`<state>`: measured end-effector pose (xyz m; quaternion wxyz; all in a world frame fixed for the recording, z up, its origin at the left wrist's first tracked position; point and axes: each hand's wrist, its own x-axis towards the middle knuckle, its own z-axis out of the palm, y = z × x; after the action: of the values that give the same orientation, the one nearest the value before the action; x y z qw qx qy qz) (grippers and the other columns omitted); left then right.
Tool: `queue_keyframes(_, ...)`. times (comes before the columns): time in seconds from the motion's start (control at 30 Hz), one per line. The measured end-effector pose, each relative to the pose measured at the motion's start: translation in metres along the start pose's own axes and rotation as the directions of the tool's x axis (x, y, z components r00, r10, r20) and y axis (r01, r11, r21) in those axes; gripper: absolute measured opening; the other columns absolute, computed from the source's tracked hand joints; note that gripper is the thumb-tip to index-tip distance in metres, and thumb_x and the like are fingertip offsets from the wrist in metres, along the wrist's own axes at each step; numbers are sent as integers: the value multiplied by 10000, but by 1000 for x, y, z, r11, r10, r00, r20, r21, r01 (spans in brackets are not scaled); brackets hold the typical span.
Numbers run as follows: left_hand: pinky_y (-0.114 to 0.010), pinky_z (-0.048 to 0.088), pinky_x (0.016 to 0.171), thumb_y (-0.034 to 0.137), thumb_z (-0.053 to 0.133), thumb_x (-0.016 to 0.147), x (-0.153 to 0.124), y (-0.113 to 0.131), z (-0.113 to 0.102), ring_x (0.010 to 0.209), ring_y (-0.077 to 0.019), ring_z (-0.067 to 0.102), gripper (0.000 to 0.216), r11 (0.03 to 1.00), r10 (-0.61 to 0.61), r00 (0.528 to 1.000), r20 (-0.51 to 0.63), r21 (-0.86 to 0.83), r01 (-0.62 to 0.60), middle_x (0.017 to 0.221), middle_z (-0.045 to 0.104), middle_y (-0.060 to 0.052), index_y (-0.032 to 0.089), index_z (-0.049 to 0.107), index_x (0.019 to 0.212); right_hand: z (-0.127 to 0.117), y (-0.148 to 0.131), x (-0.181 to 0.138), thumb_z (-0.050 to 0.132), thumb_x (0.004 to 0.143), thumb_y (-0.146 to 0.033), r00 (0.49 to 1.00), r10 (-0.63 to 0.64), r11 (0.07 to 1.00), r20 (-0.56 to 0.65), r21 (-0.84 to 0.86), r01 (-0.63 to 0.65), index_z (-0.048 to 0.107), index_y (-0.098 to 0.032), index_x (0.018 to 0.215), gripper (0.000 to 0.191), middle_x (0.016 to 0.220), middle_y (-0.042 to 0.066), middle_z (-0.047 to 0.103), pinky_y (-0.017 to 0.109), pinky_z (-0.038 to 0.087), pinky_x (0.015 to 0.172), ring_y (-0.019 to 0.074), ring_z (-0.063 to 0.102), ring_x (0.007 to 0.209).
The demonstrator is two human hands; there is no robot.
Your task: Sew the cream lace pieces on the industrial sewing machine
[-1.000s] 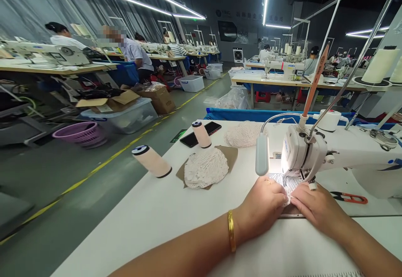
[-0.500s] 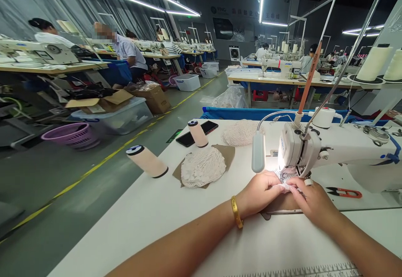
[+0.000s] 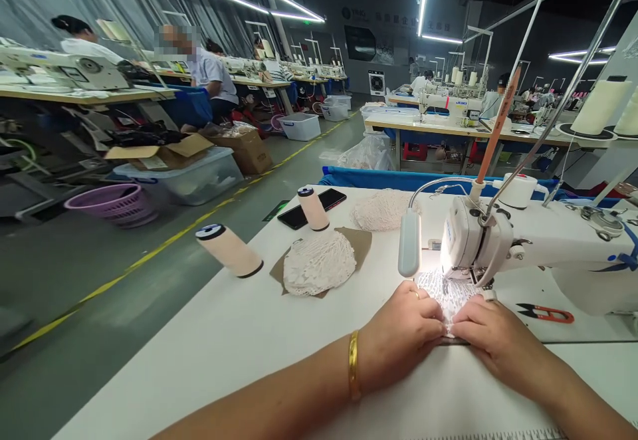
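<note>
White lace [image 3: 451,299], orange-handled snips [image 3: 543,310] nearby

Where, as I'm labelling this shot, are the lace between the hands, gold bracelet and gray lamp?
Lace [image 3: 445,293], head view: its brightly lit middle.
Gold bracelet [image 3: 353,365], head view: middle of the visible band.
Gray lamp [image 3: 409,244], head view: middle of its housing.

Glare beneath lamp [image 3: 409,243], dimness beyond
</note>
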<state>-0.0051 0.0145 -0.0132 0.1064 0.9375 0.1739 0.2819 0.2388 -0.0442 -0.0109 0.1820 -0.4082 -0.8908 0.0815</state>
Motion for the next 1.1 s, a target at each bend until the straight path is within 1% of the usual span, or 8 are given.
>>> queue_keyframes(0.17,-396,365,881,150,639,986,2,-6,1,866,-190,659,150,1000,-9,1000,-17,27,9,973,781,-1,221,743,905,0,1,3,481,1005,-50,1000,4,1000,-21,-21,-5,709,-258,1046,311,1023,50,727,348,486,772,225,633,907)
queue_keyframes(0.37,-403,359,841,151,607,995,5,-14,3,872,-195,660,183,996,-21,1000,-7,88,22,1000,791,-9,221,755,914,8,7,4,494,950,-13,997,44,997,-66,-61,-48,700,-241,1039,320,1085,75,727,373,514,770,262,636,941)
queue_keyframes(0.53,-399,381,842,133,575,1008,8,-18,4,930,-211,666,180,993,-19,1000,-1,119,19,1070,790,-34,189,734,945,12,12,4,472,948,-3,995,48,993,-89,-100,-57,699,-251,1142,389,1096,81,721,384,545,805,263,645,957)
queue_keyframes(0.67,-383,412,890,113,560,1007,6,-21,7,904,-199,663,187,988,27,1000,12,152,-29,1001,773,-38,203,723,984,13,13,4,461,953,-12,993,36,992,-110,-118,-49,692,-254,1175,401,1058,86,713,386,556,800,260,647,943)
queue_keyframes(0.83,-371,435,896,137,558,1008,4,-21,9,872,-198,650,185,979,48,998,26,199,-53,946,747,-53,214,726,1003,13,14,4,452,946,-1,994,34,992,-106,-121,-46,677,-248,1192,415,1057,85,706,381,552,797,258,646,949)
queue_keyframes(1.0,-359,428,886,131,497,1028,7,-23,10,839,-185,627,255,978,47,999,26,201,-51,902,729,-45,203,712,910,14,15,5,440,947,-4,991,73,988,-111,-126,-87,679,-253,1168,410,1072,81,709,367,546,762,251,647,919)
queue_keyframes(1.1,-356,418,878,135,483,1037,9,-25,11,825,-181,616,282,977,34,999,22,208,-38,911,732,-43,195,703,871,15,14,6,418,955,-11,987,115,981,-115,-141,-131,683,-246,1171,415,1120,89,716,365,545,724,249,647,888)
